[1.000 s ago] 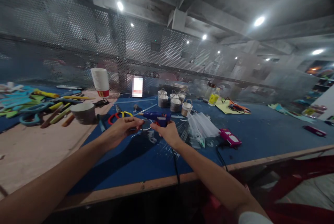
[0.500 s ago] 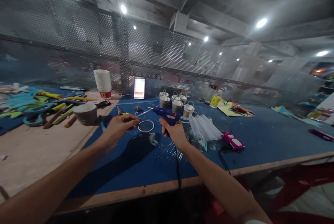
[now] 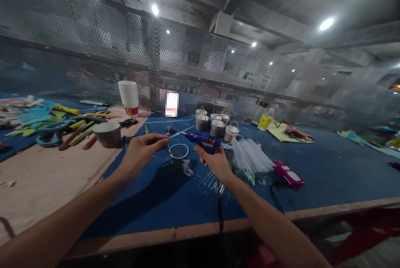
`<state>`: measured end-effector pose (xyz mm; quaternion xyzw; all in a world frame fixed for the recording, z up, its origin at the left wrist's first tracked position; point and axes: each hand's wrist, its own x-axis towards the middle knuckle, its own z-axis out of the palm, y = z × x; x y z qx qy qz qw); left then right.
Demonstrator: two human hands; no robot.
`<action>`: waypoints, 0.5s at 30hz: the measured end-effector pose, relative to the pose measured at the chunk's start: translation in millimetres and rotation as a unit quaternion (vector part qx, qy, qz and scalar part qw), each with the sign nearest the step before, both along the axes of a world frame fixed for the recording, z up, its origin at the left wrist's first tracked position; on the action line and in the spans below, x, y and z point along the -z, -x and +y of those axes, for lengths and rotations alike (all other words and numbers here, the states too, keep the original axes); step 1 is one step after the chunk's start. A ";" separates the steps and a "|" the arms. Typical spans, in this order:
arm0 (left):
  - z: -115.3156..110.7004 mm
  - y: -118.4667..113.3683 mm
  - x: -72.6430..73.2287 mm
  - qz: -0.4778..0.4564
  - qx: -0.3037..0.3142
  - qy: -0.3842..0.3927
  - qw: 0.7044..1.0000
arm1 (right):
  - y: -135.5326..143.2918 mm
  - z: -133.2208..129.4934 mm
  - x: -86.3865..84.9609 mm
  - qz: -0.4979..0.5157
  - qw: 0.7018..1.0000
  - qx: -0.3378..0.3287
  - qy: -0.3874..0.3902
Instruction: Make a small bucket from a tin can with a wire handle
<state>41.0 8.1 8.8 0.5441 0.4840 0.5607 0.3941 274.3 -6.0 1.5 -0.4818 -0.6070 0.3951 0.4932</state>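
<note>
My right hand (image 3: 215,160) is closed round the grip of a blue hot glue gun (image 3: 201,140), its nozzle pointing left. The fingers of my left hand (image 3: 146,147) are pinched together on what looks like a thin wire (image 3: 173,140), reaching toward the nozzle; its exact kind is hard to make out. Just below the nozzle, close to my left fingertips, is a silvery wire ring (image 3: 178,157). Whether the ring touches the table is unclear. Behind the glue gun stand several small white-grey buckets (image 3: 216,127) with wire handles.
Clear glue sticks or sleeves (image 3: 251,155) and a magenta device (image 3: 289,174) lie to the right. Stacked paper cups (image 3: 128,95), a grey bowl (image 3: 108,135) and blue-handled scissors (image 3: 48,139) are left. A black cord (image 3: 219,205) hangs over the table's front edge. Perforated metal mesh stands behind.
The view has shifted slightly, so the scene sits a little further right. The ring now shows slightly apart from my left fingertips. My right hand still holds the glue gun.
</note>
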 end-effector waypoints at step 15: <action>3.9 5.5 -0.4 -0.053 0.000 -0.032 0.998 | -1.6 -1.6 4.8 -0.003 1.000 0.006 -0.011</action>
